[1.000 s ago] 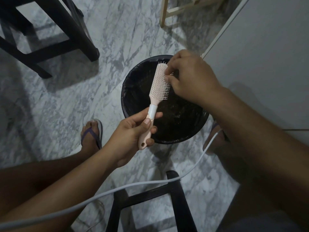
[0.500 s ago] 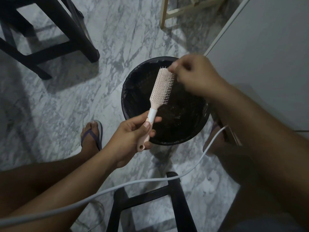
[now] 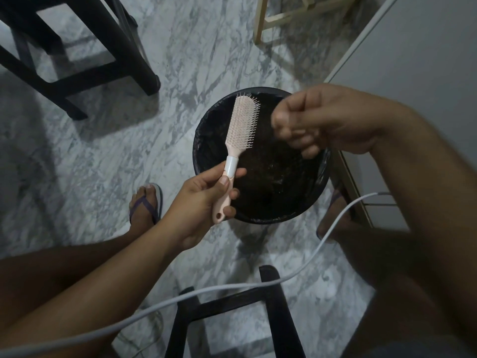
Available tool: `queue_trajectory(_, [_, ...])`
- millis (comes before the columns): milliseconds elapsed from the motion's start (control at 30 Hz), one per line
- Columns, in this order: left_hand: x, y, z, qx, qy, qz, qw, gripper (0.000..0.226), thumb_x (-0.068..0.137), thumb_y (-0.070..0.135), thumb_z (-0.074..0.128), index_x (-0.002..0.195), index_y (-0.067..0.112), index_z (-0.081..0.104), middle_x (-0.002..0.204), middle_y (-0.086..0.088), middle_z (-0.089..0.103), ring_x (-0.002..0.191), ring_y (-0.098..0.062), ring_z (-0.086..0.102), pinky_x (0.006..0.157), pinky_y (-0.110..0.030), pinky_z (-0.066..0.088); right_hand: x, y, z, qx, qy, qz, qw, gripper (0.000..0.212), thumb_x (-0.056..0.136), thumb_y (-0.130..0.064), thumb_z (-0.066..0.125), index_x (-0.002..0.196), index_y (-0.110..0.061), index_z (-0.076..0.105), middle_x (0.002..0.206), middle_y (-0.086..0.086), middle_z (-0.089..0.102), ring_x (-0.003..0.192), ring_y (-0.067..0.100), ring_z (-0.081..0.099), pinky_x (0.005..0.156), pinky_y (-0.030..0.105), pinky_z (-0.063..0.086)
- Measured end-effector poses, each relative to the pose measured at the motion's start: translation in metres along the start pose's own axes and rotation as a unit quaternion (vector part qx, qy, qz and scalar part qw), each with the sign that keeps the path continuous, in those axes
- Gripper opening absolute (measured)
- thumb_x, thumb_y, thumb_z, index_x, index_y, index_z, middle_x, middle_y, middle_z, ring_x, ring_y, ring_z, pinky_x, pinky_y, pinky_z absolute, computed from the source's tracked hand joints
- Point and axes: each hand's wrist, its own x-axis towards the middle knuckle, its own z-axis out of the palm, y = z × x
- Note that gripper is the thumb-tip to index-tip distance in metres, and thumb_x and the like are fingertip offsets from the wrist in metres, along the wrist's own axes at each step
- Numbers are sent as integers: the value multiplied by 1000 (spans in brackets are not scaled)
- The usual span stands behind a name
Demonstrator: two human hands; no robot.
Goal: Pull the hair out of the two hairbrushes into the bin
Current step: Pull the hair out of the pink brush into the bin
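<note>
Pulled right hand (image 3: pixel 322 120) off brush (image 3: pixel 242 120), curled, blurry; can't tell if pinching hair. Gripping brush with left hand (image 3: pixel 204 200). Drop hair over bin (image 3: pixel 258 220) middle.

Domestic interior, most likely a room of a home. The floor (image 3: pixel 103 140) is polished white marble with grey veining. Household furniture stands directly on it: a dark wooden stool (image 3: pixel 124 47) at upper left, a second dark stool (image 3: pixel 273 301) at the bottom edge, and a pale wooden frame (image 3: pixel 260 19) at the top. A plain white panel (image 3: pixel 426 60), door or cupboard cannot be told, fills the right side. A small round bin (image 3: pixel 204 130) lined with a black bag sits on the floor. A bare foot in a flip-flop (image 3: pixel 145 202), a pink hairbrush (image 3: pixel 242 120) and a loose white cable (image 3: pixel 206 293) are further everyday personal items.
</note>
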Motion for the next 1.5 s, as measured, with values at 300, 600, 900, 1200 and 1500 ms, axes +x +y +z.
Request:
queue_trajectory(300, [-2, 6, 1, -11, -33, 19, 999, 41, 104, 4, 43, 143, 9, 55, 132, -6, 67, 74, -11, 53, 52, -21, 45, 12, 29, -11, -445, 136, 280, 839, 26, 97, -27, 62, 91, -6, 74, 99, 19, 73, 73, 23, 66, 53, 29, 57])
queue_trajectory(600, [-10, 1, 9, 2, -109, -14, 994, 48, 97, 8, 48, 144, 13, 53, 128, -6, 68, 74, -10, 55, 55, -22, 46, 39, 16, -2, 153, 257, -45, 953, 24, 98, -18, 60, 119, -9, 66, 123, 13, 70, 111, 23, 67, 98, 41, 54])
queue_trajectory(900, [-16, 3, 9, -24, -170, 14, 985, 51, 93, 12, 55, 143, 10, 55, 130, -6, 66, 76, -10, 56, 57, -23, 47, 44, 38, -28, -8, 377, -78, 923, 9, 84, 2, 74, 81, -6, 71, 61, -2, 73, 63, 11, 73, 62, 26, 63])
queue_trajectory(1200, [-7, 5, 4, -27, -64, 19, 997, 47, 98, 6, 46, 144, 9, 52, 128, -3, 70, 74, -11, 56, 53, -23, 45, 43, 33, 1, -316, 417, -190, 831, 14, 88, -27, 68, 95, -15, 72, 85, 1, 72, 74, 21, 68, 74, 39, 59])
queue_trajectory(1500, [-4, -3, 4, 13, -43, 5, 999, 43, 105, 4, 42, 146, 11, 51, 134, -4, 67, 84, -12, 61, 57, -25, 46, 40, 29, 30, -506, 280, -149, 802, 13, 87, -26, 68, 97, -22, 76, 76, -18, 60, 67, -8, 56, 65, 1, 38])
